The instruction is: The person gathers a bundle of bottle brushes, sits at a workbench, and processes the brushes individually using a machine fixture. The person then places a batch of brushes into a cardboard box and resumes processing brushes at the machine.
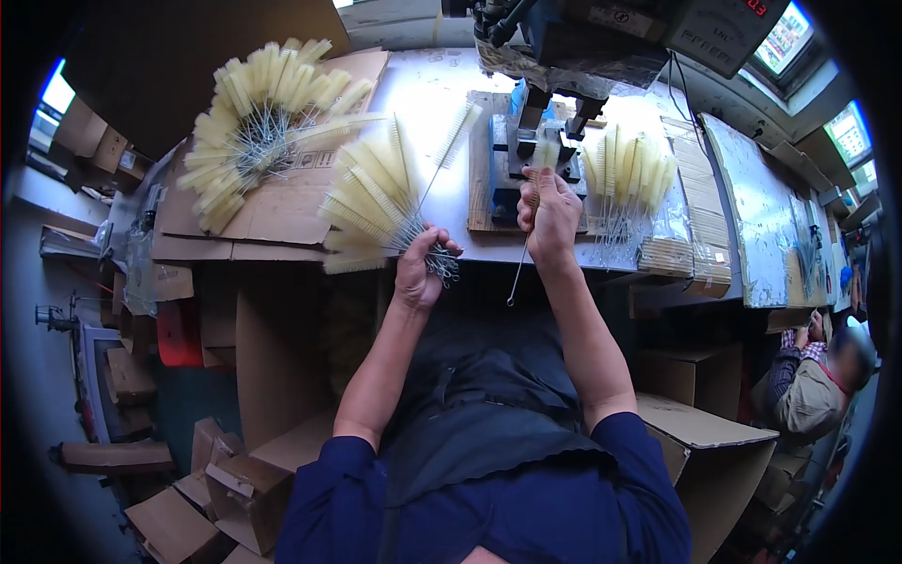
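Note:
My left hand (423, 267) is closed around the wire handles of a fanned bunch of pale yellow brushes (376, 188). One brush (458, 134) stands out from the bunch to the right. My right hand (552, 211) grips a single brush (517, 277), its looped wire end hanging below the fingers and its top close to the jaws of a machine (536, 111). To the right of the machine lies a group of brushes (628, 169) with wires toward me. A large heap of brushes (268, 122) rests on cardboard at the left.
The worktable (423, 75) has flattened cardboard (240, 249) at its left edge. A control box with a red display (728, 28) hangs at the upper right. Cardboard boxes (705, 428) stand below the table on both sides. Another person (810, 385) is at the far right.

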`<act>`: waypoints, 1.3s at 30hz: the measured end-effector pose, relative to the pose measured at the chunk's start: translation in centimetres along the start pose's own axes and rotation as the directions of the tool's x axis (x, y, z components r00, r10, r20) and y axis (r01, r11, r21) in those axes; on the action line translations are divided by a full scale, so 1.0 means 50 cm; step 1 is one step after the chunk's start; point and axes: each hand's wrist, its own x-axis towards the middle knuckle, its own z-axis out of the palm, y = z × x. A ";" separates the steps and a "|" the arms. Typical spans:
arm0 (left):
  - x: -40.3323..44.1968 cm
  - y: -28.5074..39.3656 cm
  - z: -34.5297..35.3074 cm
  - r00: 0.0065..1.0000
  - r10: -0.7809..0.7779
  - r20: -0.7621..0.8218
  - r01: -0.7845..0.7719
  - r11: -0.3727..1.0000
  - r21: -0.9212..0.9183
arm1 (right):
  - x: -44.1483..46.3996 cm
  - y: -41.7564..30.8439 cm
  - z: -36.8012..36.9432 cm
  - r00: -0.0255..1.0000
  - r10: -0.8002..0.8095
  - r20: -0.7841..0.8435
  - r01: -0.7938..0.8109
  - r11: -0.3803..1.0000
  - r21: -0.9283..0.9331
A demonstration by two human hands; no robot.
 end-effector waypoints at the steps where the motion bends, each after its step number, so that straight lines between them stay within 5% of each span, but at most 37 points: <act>1: 0.010 0.003 0.000 1.000 0.031 -0.001 -0.031 0.999 0.007 | 0.002 -0.007 -0.006 0.997 0.078 0.022 -0.078 0.997 -0.006; 13: 0.054 -0.031 -0.011 0.992 0.064 -0.111 -0.049 0.991 0.127 | 0.092 -0.045 -0.006 0.906 0.402 0.130 -0.409 0.912 0.034; 16: 0.058 -0.031 -0.016 0.991 0.039 -0.125 -0.025 0.994 0.108 | 0.095 -0.044 -0.001 0.899 0.428 0.092 -0.433 0.900 0.051; 24: 0.064 -0.028 -0.018 0.993 0.031 -0.118 -0.012 0.987 0.161 | 0.058 -0.086 0.009 0.854 0.420 0.307 -0.497 0.834 0.240; 27: 0.066 -0.031 -0.016 0.990 0.033 -0.135 -0.011 0.987 0.161 | 0.034 -0.113 0.058 0.866 0.474 0.158 -0.498 0.844 0.198; 39: 0.079 -0.036 -0.018 0.984 0.042 -0.175 -0.012 0.985 0.172 | 0.050 -0.081 0.003 0.828 0.536 0.164 -0.525 0.844 -0.107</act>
